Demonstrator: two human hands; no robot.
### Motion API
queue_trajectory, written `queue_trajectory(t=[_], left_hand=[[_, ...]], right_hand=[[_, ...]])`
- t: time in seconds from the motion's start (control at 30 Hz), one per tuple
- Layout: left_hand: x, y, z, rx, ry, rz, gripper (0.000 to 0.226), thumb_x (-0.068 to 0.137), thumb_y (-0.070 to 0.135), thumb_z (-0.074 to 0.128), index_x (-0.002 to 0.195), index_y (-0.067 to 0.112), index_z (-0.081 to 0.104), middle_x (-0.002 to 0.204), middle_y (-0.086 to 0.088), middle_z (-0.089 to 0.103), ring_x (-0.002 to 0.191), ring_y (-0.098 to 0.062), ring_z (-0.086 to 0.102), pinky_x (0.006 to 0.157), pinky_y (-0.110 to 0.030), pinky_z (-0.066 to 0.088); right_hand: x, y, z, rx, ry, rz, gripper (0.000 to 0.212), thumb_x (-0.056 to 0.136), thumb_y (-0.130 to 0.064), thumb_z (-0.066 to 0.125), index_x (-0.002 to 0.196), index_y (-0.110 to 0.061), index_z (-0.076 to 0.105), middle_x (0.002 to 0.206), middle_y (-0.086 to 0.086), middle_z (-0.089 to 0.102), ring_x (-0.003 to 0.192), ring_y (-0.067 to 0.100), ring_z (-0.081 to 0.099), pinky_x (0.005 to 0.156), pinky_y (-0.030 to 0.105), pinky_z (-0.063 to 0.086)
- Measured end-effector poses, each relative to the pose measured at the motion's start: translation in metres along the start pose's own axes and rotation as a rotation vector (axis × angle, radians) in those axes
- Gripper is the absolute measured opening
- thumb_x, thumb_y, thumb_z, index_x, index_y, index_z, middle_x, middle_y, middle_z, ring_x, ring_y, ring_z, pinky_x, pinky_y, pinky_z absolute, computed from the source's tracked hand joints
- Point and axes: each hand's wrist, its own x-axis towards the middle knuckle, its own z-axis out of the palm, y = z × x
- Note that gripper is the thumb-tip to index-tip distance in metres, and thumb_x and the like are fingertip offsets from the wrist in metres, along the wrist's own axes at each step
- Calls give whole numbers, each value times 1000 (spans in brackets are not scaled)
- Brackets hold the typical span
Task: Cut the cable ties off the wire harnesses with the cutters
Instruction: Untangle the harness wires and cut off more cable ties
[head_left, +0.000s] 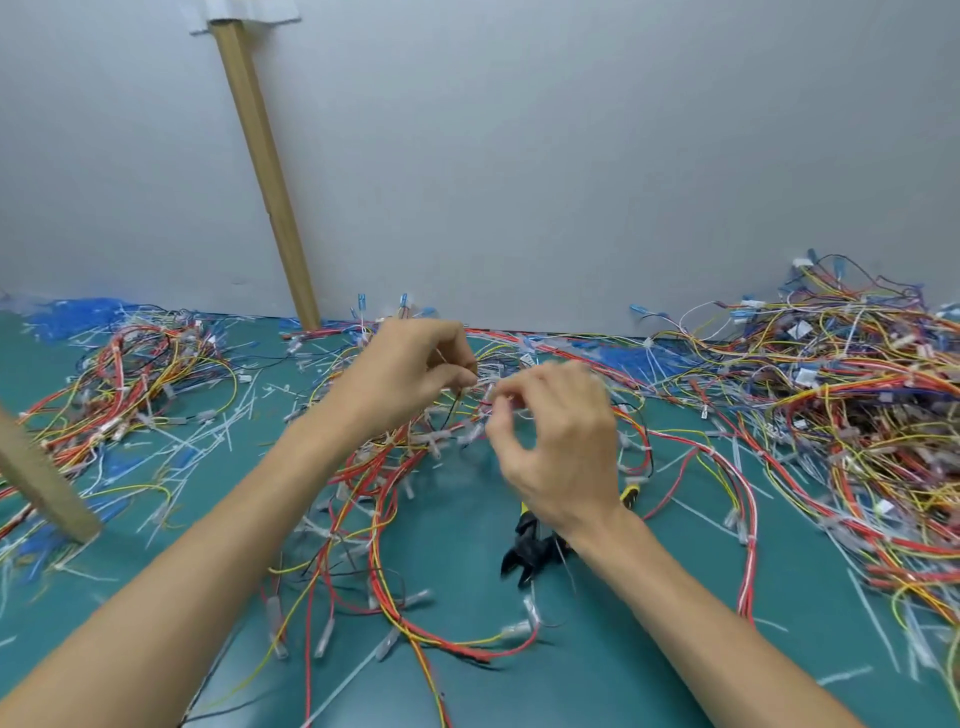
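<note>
Wire harness (384, 519): red, yellow and white; top raised over the green mat (467, 691), loops trailing on it.
Left hand (410, 371): curled, pinching thin harness wires.
Right hand (558, 441): pinching a pale piece on that harness, too blurred to name.
Cutters (530, 551): lying unheld on the mat under the right wrist.
Surroundings: harness heaps (857, 395) left and right; cut ties (228, 431) strewn about.

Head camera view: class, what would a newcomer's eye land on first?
The left hand and right hand pinch a red-and-yellow wire harness above the middle of the green mat. Tangled harness piles lie at far right and at left, cut cable ties strewn around. The black cutters lie under the right wrist.
</note>
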Motion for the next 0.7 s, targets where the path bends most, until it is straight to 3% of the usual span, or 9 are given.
queue_trajectory(t=[0.1,0.17,0.27,0.37,0.43,0.5,0.6,0.7], left_hand=[[3,2,3,23,9,13,9,82,10,78,80,14,71,73,4,73,72,-11,67,74,-36,53],[4,0,6,11,10,-7,8,82,11,79,84,14,72,74,4,73,72,-8,67,74,-34,53],[-3,-3,15,-44,112,-34,16,82,11,78,93,16,68,86,7,71,72,-2,67,72,-23,53],[-23,-13,25,-44,217,-48,26,83,14,77,96,18,55,99,8,53,73,-6,61,66,-13,44],[-47,-25,29,127,69,-41,26,84,24,76,91,24,50,95,11,50,78,-5,57,74,-26,43],[-70,-34,33,437,-21,-25,23,84,30,74,89,30,51,96,14,53,98,-13,57,86,-36,37],[-87,-38,36,585,81,-39,17,80,30,78,88,25,64,106,8,64,112,-21,61,96,-44,32],[-87,-35,36,654,126,-90,22,77,39,81,88,23,71,126,4,65,122,-18,60,106,-52,31]], right_hand=[[11,-9,16,96,-436,278,21,92,-43,58,100,-27,71,81,-11,67,85,18,64,70,35,50],[15,-7,27,56,-545,312,30,92,-51,60,96,-24,71,84,-6,69,88,25,65,68,36,49],[19,-2,36,70,-500,347,25,90,-48,66,86,-24,72,82,-3,72,86,26,66,68,36,51],[10,3,44,181,-454,475,28,91,-43,67,78,-18,69,71,-3,68,77,23,64,69,39,53],[3,6,48,229,-415,576,31,92,-41,65,74,-16,67,66,-4,65,75,23,63,72,40,53],[-1,9,50,242,-398,617,32,95,-41,62,75,-17,68,66,-7,64,76,22,63,73,38,53],[-2,9,49,264,-405,621,33,99,-41,57,80,-16,67,66,-8,61,75,22,60,71,38,49],[-3,9,48,302,-378,640,35,101,-40,54,80,-15,66,66,-6,59,72,21,57,71,39,46]])
